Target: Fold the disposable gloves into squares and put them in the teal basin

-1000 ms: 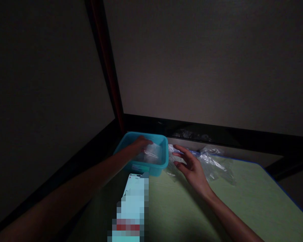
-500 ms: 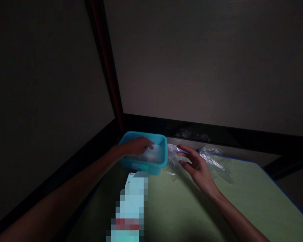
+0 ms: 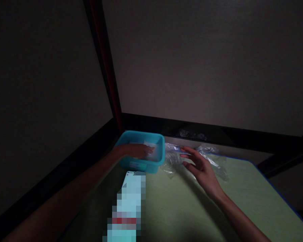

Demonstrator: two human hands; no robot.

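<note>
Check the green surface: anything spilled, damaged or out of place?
Only the crumpled clear plastic looks untidy, strewn loosely beside the blue basket near the right hand. No spill shows. The bright panel in front is too pixelated to judge.

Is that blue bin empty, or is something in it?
Not empty: a whitish item lies inside the blue bin, partly covered by the left hand. I can't tell what it is.

Basin at the counter's far left, plastic just to its right!
And here's the left hand inside the basin, over the contents; a flat item lies right before it, while the right hand sits right of the basin, in front of the plastic, with the wall behind and a post at back left.
</note>
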